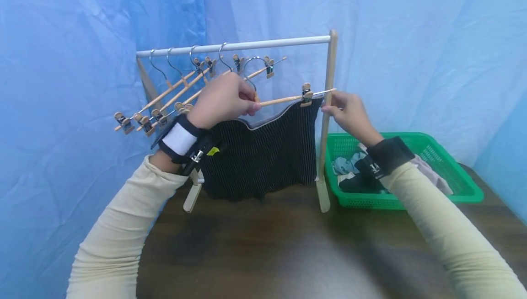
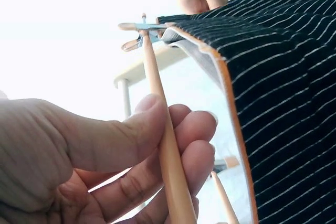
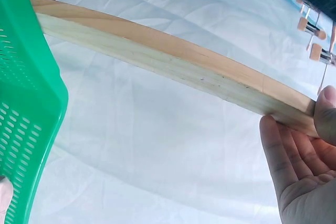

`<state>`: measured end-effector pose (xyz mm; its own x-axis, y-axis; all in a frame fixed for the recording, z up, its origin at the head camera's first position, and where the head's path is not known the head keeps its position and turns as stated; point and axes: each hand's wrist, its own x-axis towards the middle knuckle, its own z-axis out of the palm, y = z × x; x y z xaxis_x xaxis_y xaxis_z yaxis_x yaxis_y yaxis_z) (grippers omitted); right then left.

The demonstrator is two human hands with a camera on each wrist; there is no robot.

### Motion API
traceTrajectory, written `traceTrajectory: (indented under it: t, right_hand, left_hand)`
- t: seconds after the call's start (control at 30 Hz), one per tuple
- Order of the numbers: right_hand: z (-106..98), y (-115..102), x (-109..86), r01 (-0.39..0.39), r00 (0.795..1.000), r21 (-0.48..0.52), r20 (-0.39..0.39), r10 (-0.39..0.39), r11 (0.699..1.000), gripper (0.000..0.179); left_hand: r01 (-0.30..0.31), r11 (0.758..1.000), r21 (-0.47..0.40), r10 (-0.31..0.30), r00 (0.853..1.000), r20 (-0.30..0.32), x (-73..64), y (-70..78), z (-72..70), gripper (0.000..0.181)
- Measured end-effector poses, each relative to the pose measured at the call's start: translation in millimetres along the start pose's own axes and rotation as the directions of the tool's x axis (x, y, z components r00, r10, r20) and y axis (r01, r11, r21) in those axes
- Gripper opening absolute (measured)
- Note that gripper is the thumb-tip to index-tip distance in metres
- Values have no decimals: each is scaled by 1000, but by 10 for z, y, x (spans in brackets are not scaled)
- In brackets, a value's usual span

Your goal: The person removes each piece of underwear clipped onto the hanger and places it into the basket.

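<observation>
My left hand [image 1: 226,98] pinches the wooden bar of a clip hanger [image 2: 167,145] between thumb and fingers. From this hanger hangs a black garment with thin white stripes [image 1: 263,157], its top edge sagging in the middle. A clip [image 1: 306,94] bites its right corner; the left corner is hidden behind my left hand. The hanger's metal hook shows below the rail in the head view. At the right, my right hand [image 1: 349,114] holds the upright wooden post [image 3: 184,64] of the rack, thumb on one face and fingertips on another, beside the hanger's end.
Several other clip hangers [image 1: 174,95] hang from the white rail [image 1: 280,43] to the left. A green basket [image 1: 469,194] with crumpled clothes [image 1: 347,166] stands right of the rack on the dark wooden table [image 1: 267,244]. Blue cloth [image 1: 411,61] hangs behind.
</observation>
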<state>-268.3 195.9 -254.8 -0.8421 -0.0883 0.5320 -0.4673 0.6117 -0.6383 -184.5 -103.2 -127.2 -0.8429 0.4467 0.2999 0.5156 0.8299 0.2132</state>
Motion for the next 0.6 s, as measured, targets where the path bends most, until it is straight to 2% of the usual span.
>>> traceTrajectory:
  t: [0.17,0.33,0.4,0.6]
  right_hand:
    - [-32,12,-29,22,999,-51,-41,-24,998,26]
    - [-54,9,-60,40,998,42,-40,-38,998,24]
    - [-64,0,-76,30,999,74,-30,-27,997,24]
    - [-108,-14,-98,-12,1000,41,-15,12,999,27]
  left_hand:
    - [-67,996,-51,68,997,21,-104,28,73,18]
    - [-133,987,-94,136,990,28,-205,90,202,14]
    - [-151,983,-107,155,987,33,-245,125,267,12]
    - [-163,976,-145,171,984,46,-350,213,508,10]
